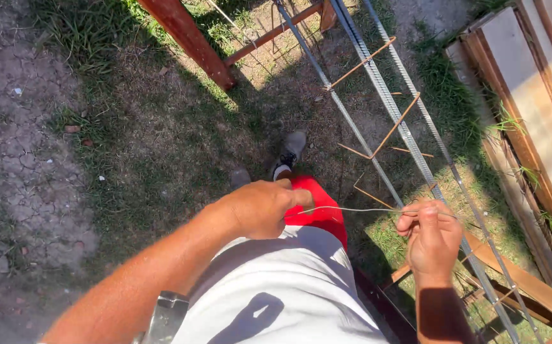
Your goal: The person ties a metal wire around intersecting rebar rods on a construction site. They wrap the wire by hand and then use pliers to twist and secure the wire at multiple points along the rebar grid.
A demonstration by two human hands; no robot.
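Left hand (260, 209) clenched round one end of thin tie wire (359, 209), right hand (430, 239) pinching other end. Wire stretched taut between them, long axis running left-right, roughly level. Right hand sits right against ribbed grey rebar cage (387, 105) with rusty stirrups (396, 124); left well apart. Weathered planks (530, 108) beyond, dry grass below.

Left hand (260, 207) and right hand (430, 237) pinch a thin tie wire (359, 209) (stretched taut) beside the rebar cage (396, 118).
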